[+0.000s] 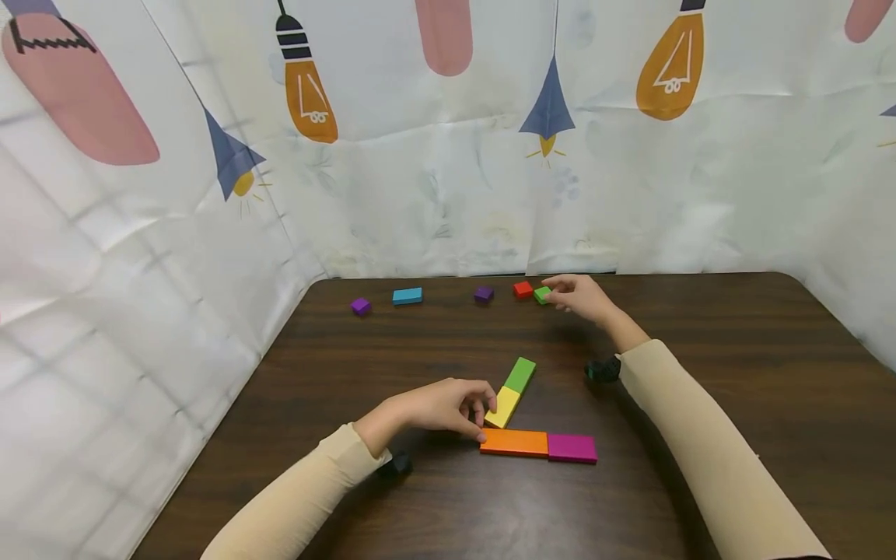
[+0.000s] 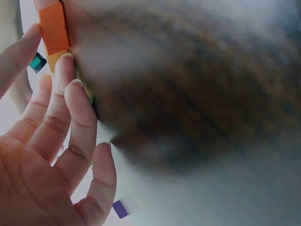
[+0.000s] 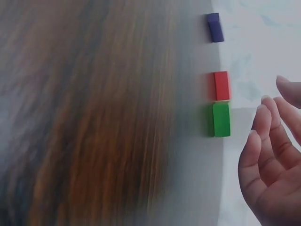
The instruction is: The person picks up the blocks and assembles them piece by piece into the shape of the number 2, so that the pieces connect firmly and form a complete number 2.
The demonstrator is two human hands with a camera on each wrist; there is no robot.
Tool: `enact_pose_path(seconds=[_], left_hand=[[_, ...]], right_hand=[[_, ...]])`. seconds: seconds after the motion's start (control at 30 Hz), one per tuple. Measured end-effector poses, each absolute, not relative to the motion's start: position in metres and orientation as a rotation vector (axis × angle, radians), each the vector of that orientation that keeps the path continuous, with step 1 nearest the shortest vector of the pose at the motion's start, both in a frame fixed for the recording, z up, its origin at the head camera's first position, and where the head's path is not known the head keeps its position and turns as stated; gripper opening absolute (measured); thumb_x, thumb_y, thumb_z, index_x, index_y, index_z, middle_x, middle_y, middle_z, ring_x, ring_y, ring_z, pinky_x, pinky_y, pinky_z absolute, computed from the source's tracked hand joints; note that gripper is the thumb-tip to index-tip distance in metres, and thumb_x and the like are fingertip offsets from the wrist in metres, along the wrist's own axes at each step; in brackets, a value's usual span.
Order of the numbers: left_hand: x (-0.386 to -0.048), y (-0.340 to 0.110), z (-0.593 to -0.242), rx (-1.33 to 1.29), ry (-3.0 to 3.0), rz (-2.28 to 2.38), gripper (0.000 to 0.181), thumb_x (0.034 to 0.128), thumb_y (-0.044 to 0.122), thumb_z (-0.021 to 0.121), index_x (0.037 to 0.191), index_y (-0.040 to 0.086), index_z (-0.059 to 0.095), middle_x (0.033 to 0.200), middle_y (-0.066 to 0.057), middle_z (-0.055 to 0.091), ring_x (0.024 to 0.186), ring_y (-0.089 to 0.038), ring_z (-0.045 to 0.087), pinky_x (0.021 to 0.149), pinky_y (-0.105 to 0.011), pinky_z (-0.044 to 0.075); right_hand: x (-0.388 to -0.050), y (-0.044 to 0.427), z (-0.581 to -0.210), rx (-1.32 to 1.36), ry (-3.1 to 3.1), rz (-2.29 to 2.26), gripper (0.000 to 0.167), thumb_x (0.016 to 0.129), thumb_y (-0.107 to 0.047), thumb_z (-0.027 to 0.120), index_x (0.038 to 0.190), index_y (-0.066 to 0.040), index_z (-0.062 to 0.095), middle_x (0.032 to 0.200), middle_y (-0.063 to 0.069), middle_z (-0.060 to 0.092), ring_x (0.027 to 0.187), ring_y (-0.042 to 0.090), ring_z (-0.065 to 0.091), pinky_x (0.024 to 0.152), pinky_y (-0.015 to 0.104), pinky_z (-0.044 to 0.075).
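Four blocks [image 1: 502, 410] are lying paired end-to-end, the relaxed left hand [image 1: 439, 404] touching the orange block [image 1: 516, 442], the loosely curved, empty right hand [image 1: 581, 299] hovering by the green cube [image 1: 541, 295], among five loose pieces [image 1: 483, 295] farther back

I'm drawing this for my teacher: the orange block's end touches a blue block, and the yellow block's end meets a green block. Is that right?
Not quite: the orange block meets a magenta block, not a blue one, as the head view shows. The yellow block does meet a green block.
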State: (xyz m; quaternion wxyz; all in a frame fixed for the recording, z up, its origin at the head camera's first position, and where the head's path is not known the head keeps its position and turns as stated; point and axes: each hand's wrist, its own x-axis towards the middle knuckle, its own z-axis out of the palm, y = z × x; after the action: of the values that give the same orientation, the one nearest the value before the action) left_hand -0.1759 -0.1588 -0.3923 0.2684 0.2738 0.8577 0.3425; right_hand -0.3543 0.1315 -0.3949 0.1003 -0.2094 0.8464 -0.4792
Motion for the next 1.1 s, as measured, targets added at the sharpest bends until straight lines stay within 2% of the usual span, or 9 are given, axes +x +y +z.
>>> enact_pose_path(seconds=[0.23,0.5,0.77,1.1], left_hand=[[-0.177,-0.155,-0.391,0.754,2.303,0.913,0.033,0.0888,0.009,0.082,0.113,0.015,0.06,0.084,0.006,0.066,0.07,-0.009,0.058,0.07,-0.022,0.048],[-0.175,-0.156,-0.39,0.754,2.31,0.904,0.034,0.0885,0.009,0.082,0.113,0.015,0.06,0.083,0.006,0.066,0.068,-0.008,0.057,0.068,-0.022,0.047],[-0.176,-0.157,-0.391,0.75,2.307,0.916,0.034,0.0878,0.009,0.083,0.112,0.017,0.06,0.083,0.007,0.067,0.068,-0.008,0.058,0.068,-0.022,0.047],[-0.177,-0.158,-0.392,0.753,2.309,0.916,0.034,0.0876,0.009,0.083,0.111,0.017,0.06,0.083,0.007,0.066,0.068,-0.008,0.058,0.069,-0.022,0.047]], right_hand=[[-0.359,0.135,-0.399,-0.509,2.439,-1.477,0.049,0.107,-0.019,0.057,0.15,0.003,0.047,0.13,0.026,0.057,0.111,0.041,0.059,0.094,0.045,0.049],[-0.364,0.134,-0.404,-0.471,2.457,-1.454,0.05,0.106,-0.016,0.058,0.15,0.005,0.046,0.122,0.022,0.059,0.105,0.035,0.061,0.088,0.036,0.052],[-0.369,0.13,-0.408,-0.448,2.494,-1.423,0.049,0.105,-0.013,0.06,0.148,0.006,0.048,0.121,0.023,0.061,0.1,0.032,0.063,0.082,0.031,0.052],[-0.373,0.124,-0.409,-0.477,2.514,-1.365,0.048,0.105,-0.012,0.059,0.148,0.007,0.047,0.127,0.029,0.058,0.1,0.035,0.062,0.088,0.04,0.052]])
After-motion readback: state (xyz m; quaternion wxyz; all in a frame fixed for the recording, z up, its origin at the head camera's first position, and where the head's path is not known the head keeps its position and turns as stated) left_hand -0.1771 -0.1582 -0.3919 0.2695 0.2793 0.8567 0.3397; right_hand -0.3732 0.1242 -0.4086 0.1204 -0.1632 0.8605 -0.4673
